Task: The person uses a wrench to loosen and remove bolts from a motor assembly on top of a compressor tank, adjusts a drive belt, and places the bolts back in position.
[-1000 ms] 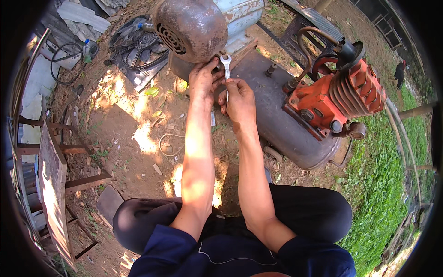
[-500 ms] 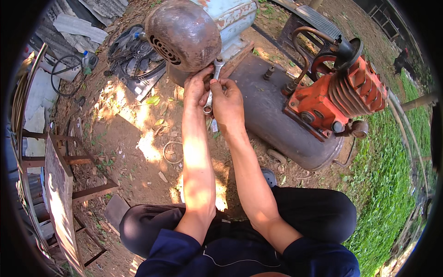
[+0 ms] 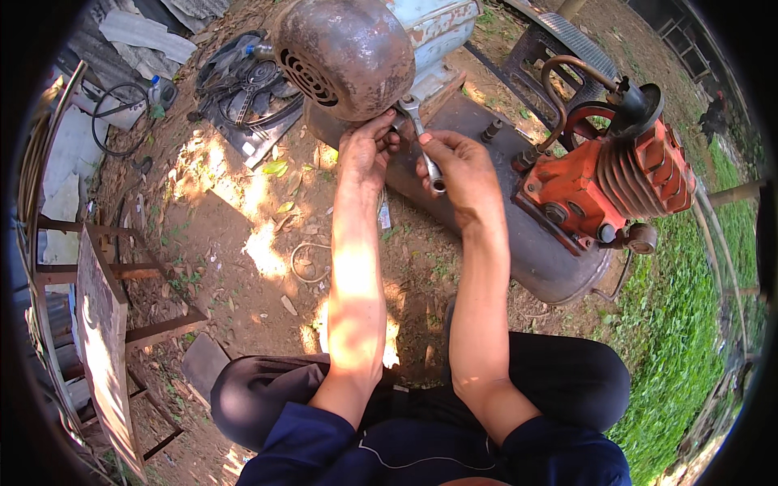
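My right hand [image 3: 462, 166] grips a silver combination wrench [image 3: 415, 121]; its open end is on a bolt beside the rusty, vented motor housing [image 3: 348, 57]. My left hand [image 3: 363, 150] is beneath that housing, fingers curled near the bolt around a small metallic piece that I cannot make out. Behind the housing is a weathered pale-blue motor body [image 3: 438, 24], on a long dark tank [image 3: 535, 267]. A red finned compressor pump [image 3: 583, 186] with a bent pipe [image 3: 559, 97] is bolted to the tank on the right.
A wooden board on rusty metal legs [image 3: 101, 340] stands at left. Cables and dark parts [image 3: 243, 97] lie on the dirt behind, near corrugated scrap sheets [image 3: 146, 32]. A looped hose [image 3: 296, 259] lies below my left forearm. Grass [image 3: 673, 364] and a dark bird [image 3: 713, 117] are at right.
My right hand and the wrench's lower end have swung to the right, leaving the wrench slanted. My left hand stays beneath the housing, shifted slightly in the picture.
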Action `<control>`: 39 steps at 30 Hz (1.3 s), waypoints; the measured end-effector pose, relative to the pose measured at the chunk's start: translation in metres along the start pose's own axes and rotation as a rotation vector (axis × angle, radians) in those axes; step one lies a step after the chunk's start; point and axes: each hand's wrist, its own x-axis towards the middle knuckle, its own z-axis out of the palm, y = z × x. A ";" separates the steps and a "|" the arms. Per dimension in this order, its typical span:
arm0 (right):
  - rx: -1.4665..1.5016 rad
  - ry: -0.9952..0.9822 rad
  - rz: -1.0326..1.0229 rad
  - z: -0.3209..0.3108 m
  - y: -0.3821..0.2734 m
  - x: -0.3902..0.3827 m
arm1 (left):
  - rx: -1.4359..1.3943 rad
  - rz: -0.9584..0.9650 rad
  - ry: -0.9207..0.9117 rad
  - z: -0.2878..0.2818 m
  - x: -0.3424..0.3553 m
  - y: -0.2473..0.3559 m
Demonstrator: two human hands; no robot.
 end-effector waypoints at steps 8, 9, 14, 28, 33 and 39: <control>-0.581 0.149 -0.327 -0.053 -0.027 0.027 | -0.006 -0.007 -0.016 0.000 0.001 -0.002; -0.595 0.176 -0.398 -0.053 -0.029 0.023 | -0.004 -0.010 -0.020 0.000 0.001 -0.002; -0.535 0.340 -0.307 -0.051 -0.029 -0.018 | 0.016 0.005 -0.009 -0.001 0.000 -0.002; 0.062 0.167 -0.028 0.045 0.037 -0.016 | -0.041 -0.020 -0.071 -0.002 0.005 -0.001; 0.205 0.140 -0.045 0.055 0.029 -0.017 | 0.058 -0.247 -0.188 -0.011 0.006 0.014; 0.154 0.090 0.004 0.033 0.013 -0.017 | -0.056 -0.042 -0.088 -0.007 0.007 -0.002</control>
